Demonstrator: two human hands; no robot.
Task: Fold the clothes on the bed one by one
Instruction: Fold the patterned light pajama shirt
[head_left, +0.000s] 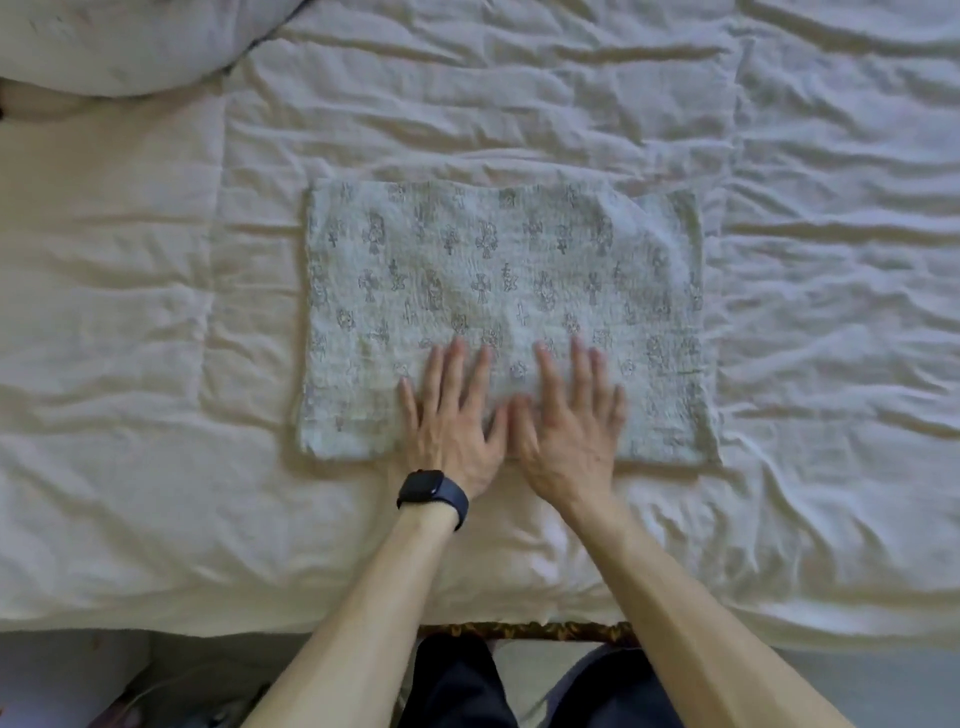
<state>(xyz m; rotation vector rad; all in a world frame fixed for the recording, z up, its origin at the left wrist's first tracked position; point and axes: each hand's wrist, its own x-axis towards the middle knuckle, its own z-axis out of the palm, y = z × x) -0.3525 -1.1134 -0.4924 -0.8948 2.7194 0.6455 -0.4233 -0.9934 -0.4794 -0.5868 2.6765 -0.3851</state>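
A pale patterned garment (498, 270), printed with small grey cross-like motifs, lies folded into a rectangle in the middle of the bed. My left hand (452, 415) lies flat on its near edge, fingers straight and spread, a dark watch on the wrist. Right beside it my right hand (566, 426) presses flat on the same edge, fingers straight. The two thumbs nearly touch. Neither hand grips the cloth.
The wrinkled cream bedsheet (156, 364) spreads all around the garment. A grey pillow (119, 41) sits at the far left corner. The bed's near edge (208, 631) runs along the bottom, with floor and my dark trousers (457, 686) below it.
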